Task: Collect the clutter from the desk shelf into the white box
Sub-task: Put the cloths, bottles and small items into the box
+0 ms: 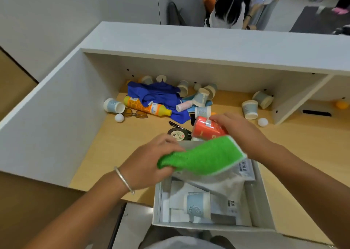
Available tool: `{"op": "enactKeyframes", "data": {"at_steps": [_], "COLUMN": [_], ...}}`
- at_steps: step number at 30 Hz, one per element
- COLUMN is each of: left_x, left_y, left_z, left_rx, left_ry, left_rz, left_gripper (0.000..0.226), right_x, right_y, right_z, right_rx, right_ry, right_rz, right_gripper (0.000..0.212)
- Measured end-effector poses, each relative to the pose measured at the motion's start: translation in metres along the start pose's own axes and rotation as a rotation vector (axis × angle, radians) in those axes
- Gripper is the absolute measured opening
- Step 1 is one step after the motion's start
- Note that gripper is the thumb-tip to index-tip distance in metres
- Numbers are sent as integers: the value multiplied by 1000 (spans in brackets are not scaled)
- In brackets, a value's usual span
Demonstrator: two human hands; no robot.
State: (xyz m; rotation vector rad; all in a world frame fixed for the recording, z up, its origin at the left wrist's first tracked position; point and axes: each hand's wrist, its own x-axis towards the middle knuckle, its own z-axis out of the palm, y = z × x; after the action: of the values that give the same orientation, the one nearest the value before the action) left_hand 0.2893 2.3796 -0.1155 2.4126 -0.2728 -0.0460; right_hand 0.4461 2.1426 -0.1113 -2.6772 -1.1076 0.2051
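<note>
Head view, as I read it. The wooden tabletop (106, 150) sits under a white desk shelf (208, 46), closed by a panel at left and a divider at right. The white box (265, 201) stands at the near edge, open, holding one paper cup (198, 204) and several flat packets. Far left lies one blue cloth (157, 95) over one orange bottle (145, 106). I count about nine pale paper cups scattered along the far side, two white balls (119, 117), and one pair of glasses (136, 114). My left hand (149, 163) is clenched on one green cloth (204, 157), held above the box's far rim. My right hand (238, 129) grasps one red can (206, 128) just beyond the box. Bare tabletop lies open at the near left and near right; the far strip is crowded.
</note>
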Motion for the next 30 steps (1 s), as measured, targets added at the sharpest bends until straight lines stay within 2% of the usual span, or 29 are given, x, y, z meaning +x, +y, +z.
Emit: {"op": "enactKeyframes", "data": {"at_steps": [4, 6, 9, 13, 17, 22, 30], "left_x": [-17, -22, -25, -19, -12, -1, 15], "left_y": [12, 13, 13, 6, -10, -43, -138], "left_z": [25, 33, 39, 39, 35, 21, -14], "left_rx": [113, 131, 135, 227, 292, 388, 441], "left_ry": [-167, -199, -147, 10, 172, 198, 170], "left_rz": [13, -4, -47, -132, -233, -362, -525], "left_gripper": [51, 56, 61, 55, 57, 68, 71], "right_x": [-23, -27, -29, -26, -14, 15, 109], "right_y": [-2, -5, -7, -9, -14, -21, -47], "right_z": [-1, 3, 8, 12, 15, 27, 68], "right_rx": [-2, -15, -35, 6, 40, 27, 34], "right_ry": [-45, -58, -52, -24, -19, -14, -84], "right_rz": [-35, -43, -34, -40, -51, -49, -34], "right_gripper": [75, 74, 69, 62, 67, 72, 75]}}
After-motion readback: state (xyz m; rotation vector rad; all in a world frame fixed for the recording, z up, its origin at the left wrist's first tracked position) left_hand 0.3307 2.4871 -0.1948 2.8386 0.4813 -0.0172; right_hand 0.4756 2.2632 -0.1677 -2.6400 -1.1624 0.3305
